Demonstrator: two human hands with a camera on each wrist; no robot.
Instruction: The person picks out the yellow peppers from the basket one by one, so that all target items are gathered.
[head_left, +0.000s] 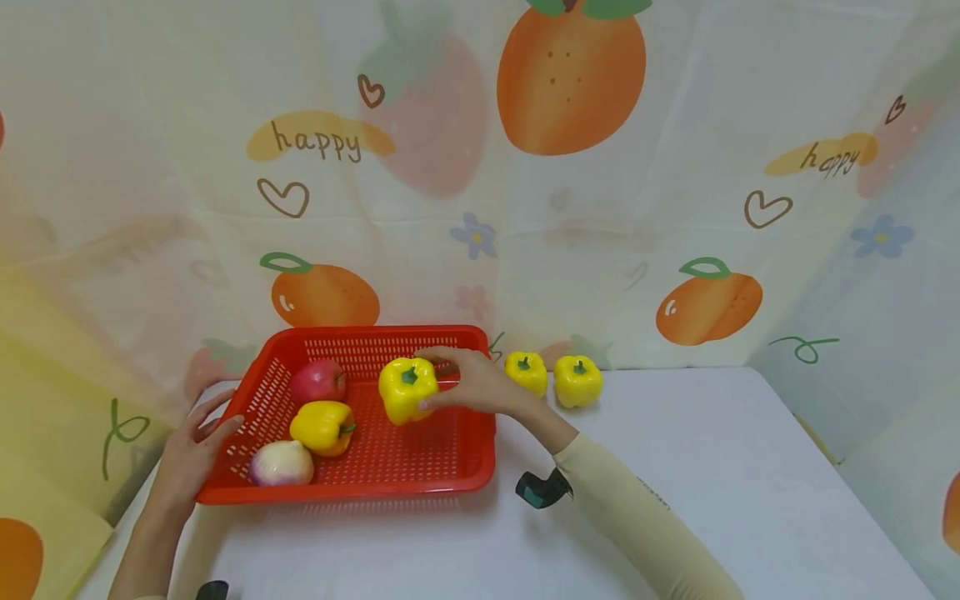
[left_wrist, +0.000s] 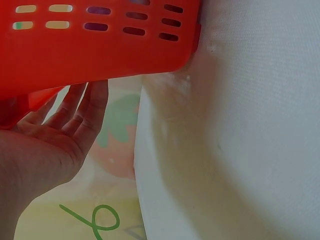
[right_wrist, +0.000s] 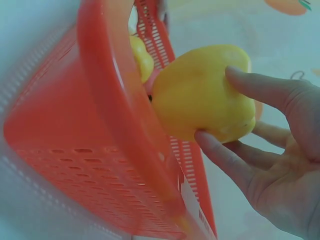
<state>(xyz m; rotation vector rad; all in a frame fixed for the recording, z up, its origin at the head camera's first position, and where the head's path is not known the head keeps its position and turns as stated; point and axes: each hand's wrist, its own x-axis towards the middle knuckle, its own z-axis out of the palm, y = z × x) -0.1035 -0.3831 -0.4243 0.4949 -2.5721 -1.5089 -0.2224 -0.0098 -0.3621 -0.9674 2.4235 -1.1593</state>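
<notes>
Right grip: the right hand (head_left: 476, 382) is clamped on the held pepper, thumb and fingers pinching its sides.
Held pepper: yellow with a green stem (head_left: 403, 398); it is in the right hand, over the right part of the basket, stem up in the head view.
Left grip: the left hand (head_left: 187, 454) holds the basket at its left end, thumb on the rim; in the left wrist view the fingertips are hidden behind red plastic.
Basket: red, with slotted walls and floor (head_left: 360, 492); it sits on the left part of the tabletop.
Lying pepper: yellow, on its side in the left half of the basket (head_left: 318, 427), stem pointing right.
Apple: red, in the basket (head_left: 315, 383), just behind the lying pepper.
Bulb: white with purple tinges (head_left: 281, 464), in the basket's front left corner.
Two spare peppers: yellow, upright side by side beyond the basket's right end (head_left: 526, 372) (head_left: 577, 382), near the cloth.
Tabletop: white (head_left: 675, 475), bare across its right side.
Sleeve: pale, on the right forearm (head_left: 645, 517).
Cloth: hung behind, printed with fruit, hearts and "happy" (head_left: 585, 225).
</notes>
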